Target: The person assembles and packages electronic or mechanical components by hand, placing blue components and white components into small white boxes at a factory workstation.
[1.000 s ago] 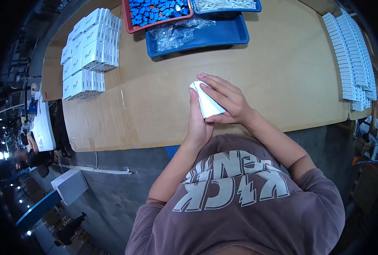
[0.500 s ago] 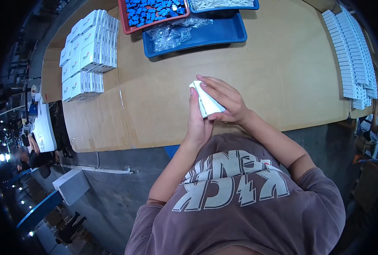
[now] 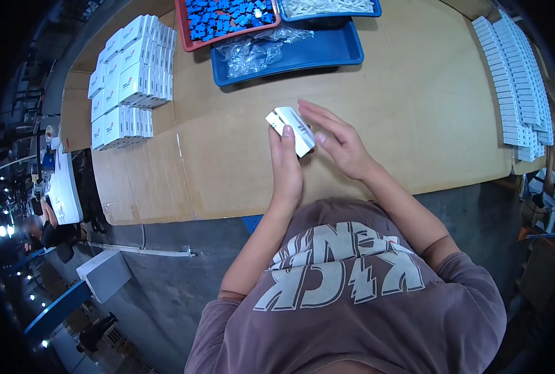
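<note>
A small white carton (image 3: 295, 129) with some print along its sides is held above the cardboard-covered tabletop. My left hand (image 3: 285, 165) grips it from the left and below, the thumb pressed on its near face and the fingers hidden behind. To the right, my right hand (image 3: 346, 146) is open with its fingers stretched out. Its thumb is right by the carton's right edge, and the forefinger points up past the top corner.
White boxes (image 3: 131, 75) stand stacked at the left; slimmer white boxes (image 3: 517, 87) are piled at the right. At the back are a red tray (image 3: 196, 45) of blue pieces, a blue tray (image 3: 327, 53) with clear plastic bags, and another blue tray (image 3: 378, 9) of white pieces.
My right hand has come off the carton and opened out to its right. The carton, still in my left hand, has turned to show a printed face.
</note>
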A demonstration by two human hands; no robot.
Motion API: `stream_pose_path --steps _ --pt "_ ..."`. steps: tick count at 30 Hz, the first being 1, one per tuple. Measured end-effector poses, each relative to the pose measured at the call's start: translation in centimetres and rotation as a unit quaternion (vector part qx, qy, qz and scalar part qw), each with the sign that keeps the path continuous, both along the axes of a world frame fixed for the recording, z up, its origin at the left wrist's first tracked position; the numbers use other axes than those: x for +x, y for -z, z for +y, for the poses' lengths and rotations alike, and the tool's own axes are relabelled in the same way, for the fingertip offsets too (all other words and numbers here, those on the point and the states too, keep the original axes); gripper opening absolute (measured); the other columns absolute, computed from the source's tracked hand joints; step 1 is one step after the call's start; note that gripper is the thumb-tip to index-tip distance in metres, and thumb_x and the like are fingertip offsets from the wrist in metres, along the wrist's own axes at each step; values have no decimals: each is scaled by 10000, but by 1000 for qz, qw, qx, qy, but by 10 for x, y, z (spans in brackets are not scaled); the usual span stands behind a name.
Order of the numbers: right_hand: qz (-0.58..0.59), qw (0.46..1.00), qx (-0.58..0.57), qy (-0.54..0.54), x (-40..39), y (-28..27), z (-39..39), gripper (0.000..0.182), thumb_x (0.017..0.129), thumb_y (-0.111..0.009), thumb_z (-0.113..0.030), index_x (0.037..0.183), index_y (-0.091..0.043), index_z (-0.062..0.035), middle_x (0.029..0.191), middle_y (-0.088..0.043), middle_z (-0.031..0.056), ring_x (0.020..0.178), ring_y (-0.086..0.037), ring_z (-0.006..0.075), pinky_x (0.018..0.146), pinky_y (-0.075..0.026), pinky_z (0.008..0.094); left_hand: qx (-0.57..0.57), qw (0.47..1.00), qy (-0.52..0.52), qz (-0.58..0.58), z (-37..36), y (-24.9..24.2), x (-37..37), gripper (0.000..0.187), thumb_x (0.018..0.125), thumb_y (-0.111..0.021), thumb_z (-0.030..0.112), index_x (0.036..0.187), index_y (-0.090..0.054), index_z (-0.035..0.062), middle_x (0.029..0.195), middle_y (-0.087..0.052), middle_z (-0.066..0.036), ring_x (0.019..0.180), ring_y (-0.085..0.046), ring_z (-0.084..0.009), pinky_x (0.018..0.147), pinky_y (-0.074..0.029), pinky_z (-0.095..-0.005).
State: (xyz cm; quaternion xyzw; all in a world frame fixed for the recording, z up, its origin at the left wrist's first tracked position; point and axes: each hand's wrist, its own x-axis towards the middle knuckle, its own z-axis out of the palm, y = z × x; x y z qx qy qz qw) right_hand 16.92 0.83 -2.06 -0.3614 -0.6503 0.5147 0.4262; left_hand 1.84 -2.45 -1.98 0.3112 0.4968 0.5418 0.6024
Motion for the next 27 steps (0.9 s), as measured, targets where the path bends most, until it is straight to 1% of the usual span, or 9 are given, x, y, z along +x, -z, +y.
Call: stream_pose_path --steps 1,2,4,8,11,13,16,20,27 --pt "-35 999 28 -20 1 -1 -1 502 1049 -535 -245 1475 -548 20 1583 -480 192 1474 -450 341 1218 -343 438 -8 1000 -10 -11 1 -1 -1 574 1119 -375 504 1451 -426 39 1249 -606 -87 1124 -614 -162 971 -500 -337" --pt "-48 998 44 -23 0 -1 -3 498 1016 -562 -191 1469 -553 16 1570 -494 198 1453 -474 347 1202 -367 439 -22 1000 -19 0 1 13 -4 605 1115 -345 547 1456 -431 54 1222 -607 -81 1061 -619 -155 934 -515 -336" --pt "-78 994 75 -29 0 -1 -9 517 951 -617 -83 1458 -563 8 1544 -520 210 1412 -522 360 1171 -415 441 -34 999 -18 -6 -1 21 -5 582 1119 -351 534 1439 -441 57 1203 -604 -78 1036 -614 -150 909 -522 -334" --pt "-142 972 185 8 0 12 -7 471 961 -599 -66 1421 -577 31 1440 -605 226 1279 -623 391 1071 -508 435 -32 999 -14 -29 -2 17 3 523 1129 -357 497 1389 -469 58 1168 -597 -73 1000 -604 -147 871 -523 -334" --pt "-149 961 231 41 -4 16 -8 447 963 -616 -75 1392 -589 48 1336 -662 236 1162 -681 395 980 -561 431 -34 999 -5 -17 -2 11 5 538 1145 -383 406 1534 -364 35 1314 -548 -108 1161 -546 -153 984 -464 -310" --pt "-140 956 250 66 -7 18 -8 448 945 -669 -85 1366 -602 55 1241 -701 242 1065 -719 389 901 -597 430 -11 1000 -15 11 -2 14 9 518 1146 -376 404 1501 -393 27 1261 -561 -95 1104 -551 -140 931 -472 -298" --pt "-153 954 248 74 -8 19 -12 423 953 -651 -71 1354 -610 55 1187 -719 243 997 -741 373 839 -614 417 -17 1000 -19 10 -2 9 13 486 1148 -367 399 1434 -440 13 1161 -572 -72 1013 -548 -123 862 -473 -290" --pt "-161 943 273 102 -10 21 -14 395 955 -632 -55 1331 -620 64 1152 -736 230 949 -755 358 793 -626 405 -28 999 -32 12 -4 10 17 458 1150 -355 390 1335 -497 -4 1045 -568 -49 934 -528 -114 810 -459 -295" --pt "-169 934 292 114 -10 24 -16 370 941 -623 -37 1287 -629 92 1162 -739 230 934 -767 340 772 -638 389 -24 998 -53 29 -4 6 23 480 1139 -356 432 1233 -539 -2 1022 -567 -45 927 -524 -112 816 -455 -290"
